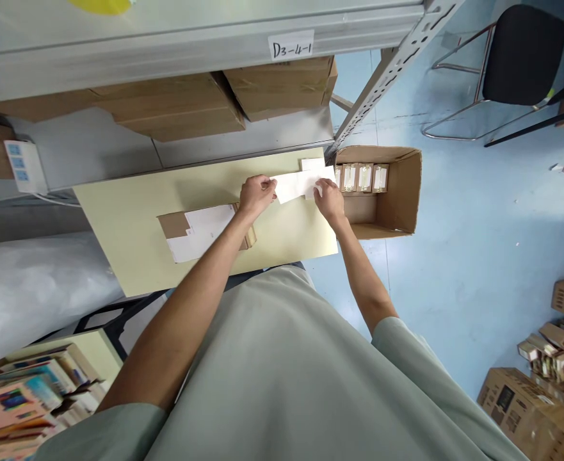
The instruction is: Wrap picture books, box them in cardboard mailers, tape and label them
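Observation:
Over a pale yellow board [282, 237], both hands hold a white paper strip [289, 186], which looks like labels. My left hand [257, 196] pinches the strip's left end between thumb and fingers. At its right part, my right hand [330, 202] has its fingers closed on the paper. More white paper [313, 164] lies under or behind the strip; I cannot tell whether the pieces are joined. Left of the hands, white sheets [205, 234] lie over brown cardboard [175, 225], partly hidden by my left forearm.
An open carton [399, 192] with several small packed boxes [364, 178] stands against the board's right end. Behind is a metal shelf [190, 41] with large cartons [176, 105]. A chair [524, 54] stands far right, stacked boxes [526, 410] lower right, books [27, 397] lower left.

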Demonstrator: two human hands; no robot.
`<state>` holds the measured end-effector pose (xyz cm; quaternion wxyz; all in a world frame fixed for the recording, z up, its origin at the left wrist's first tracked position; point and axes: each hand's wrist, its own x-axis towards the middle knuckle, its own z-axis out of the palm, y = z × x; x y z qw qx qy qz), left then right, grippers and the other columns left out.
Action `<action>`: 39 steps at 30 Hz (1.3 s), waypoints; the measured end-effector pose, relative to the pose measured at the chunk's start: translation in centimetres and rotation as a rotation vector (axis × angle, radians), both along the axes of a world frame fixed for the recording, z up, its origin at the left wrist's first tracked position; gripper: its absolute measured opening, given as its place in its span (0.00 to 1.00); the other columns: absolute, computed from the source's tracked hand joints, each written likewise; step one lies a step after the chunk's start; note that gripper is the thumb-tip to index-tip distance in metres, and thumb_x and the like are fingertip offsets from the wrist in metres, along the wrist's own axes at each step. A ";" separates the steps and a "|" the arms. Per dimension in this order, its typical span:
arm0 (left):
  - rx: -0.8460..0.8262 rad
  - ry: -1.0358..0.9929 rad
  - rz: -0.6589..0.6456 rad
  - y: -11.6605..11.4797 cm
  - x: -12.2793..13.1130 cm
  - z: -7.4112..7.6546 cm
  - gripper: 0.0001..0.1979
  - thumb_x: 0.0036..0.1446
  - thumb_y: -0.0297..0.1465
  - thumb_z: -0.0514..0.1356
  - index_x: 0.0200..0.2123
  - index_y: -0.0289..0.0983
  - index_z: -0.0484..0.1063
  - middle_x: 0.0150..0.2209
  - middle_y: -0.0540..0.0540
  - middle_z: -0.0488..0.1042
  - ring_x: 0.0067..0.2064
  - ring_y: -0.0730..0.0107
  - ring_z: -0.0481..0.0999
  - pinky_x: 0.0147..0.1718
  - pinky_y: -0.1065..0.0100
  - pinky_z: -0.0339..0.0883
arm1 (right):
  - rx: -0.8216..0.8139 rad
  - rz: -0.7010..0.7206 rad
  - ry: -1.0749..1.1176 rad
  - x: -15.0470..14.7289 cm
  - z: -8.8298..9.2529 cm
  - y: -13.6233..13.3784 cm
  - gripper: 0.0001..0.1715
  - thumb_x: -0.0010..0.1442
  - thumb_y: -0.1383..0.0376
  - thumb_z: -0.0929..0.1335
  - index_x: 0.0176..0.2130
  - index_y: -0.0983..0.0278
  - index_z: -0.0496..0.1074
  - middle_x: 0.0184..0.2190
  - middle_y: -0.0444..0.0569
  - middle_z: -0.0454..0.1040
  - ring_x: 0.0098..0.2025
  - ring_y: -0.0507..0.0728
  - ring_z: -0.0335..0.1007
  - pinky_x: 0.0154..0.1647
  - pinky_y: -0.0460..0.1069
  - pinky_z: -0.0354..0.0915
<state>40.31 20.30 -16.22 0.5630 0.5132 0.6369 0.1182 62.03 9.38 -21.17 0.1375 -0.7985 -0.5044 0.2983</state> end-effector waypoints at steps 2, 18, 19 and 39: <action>-0.015 0.080 -0.001 -0.1 -0.1 0.3 0.09 0.67 0.36 0.69 0.41 0.35 0.81 0.40 0.42 0.86 0.36 0.61 0.88 0.42 0.63 0.83 | -0.004 -0.030 -0.004 -0.2 0.4 0.8 0.17 0.79 0.67 0.66 0.59 0.66 0.82 0.63 0.64 0.83 0.63 0.69 0.82 0.66 0.60 0.77; -0.115 0.002 0.103 -0.3 0.0 1.0 0.05 0.69 0.29 0.67 0.42 0.33 0.81 0.35 0.46 0.84 0.30 0.70 0.84 0.40 0.67 0.83 | -0.194 -0.394 0.381 -0.5 -0.4 6.9 0.32 0.83 0.52 0.69 0.27 0.61 0.75 0.25 0.48 0.84 0.22 0.52 0.79 0.35 0.45 0.78; -0.153 -0.046 0.121 -0.6 0.2 1.3 0.04 0.70 0.29 0.67 0.42 0.33 0.81 0.35 0.46 0.84 0.31 0.70 0.84 0.41 0.66 0.84 | -0.180 -0.398 0.375 -0.1 -0.1 6.7 0.32 0.83 0.52 0.69 0.28 0.62 0.75 0.26 0.48 0.84 0.22 0.52 0.79 0.35 0.45 0.78; -0.545 -0.264 0.303 -7.9 0.4 2.9 0.05 0.70 0.30 0.68 0.40 0.34 0.80 0.41 0.39 0.88 0.38 0.65 0.89 0.53 0.59 0.85 | -0.334 -0.188 0.237 0.6 1.0 5.0 0.19 0.73 0.62 0.77 0.31 0.61 0.73 0.28 0.47 0.85 0.30 0.55 0.85 0.43 0.48 0.82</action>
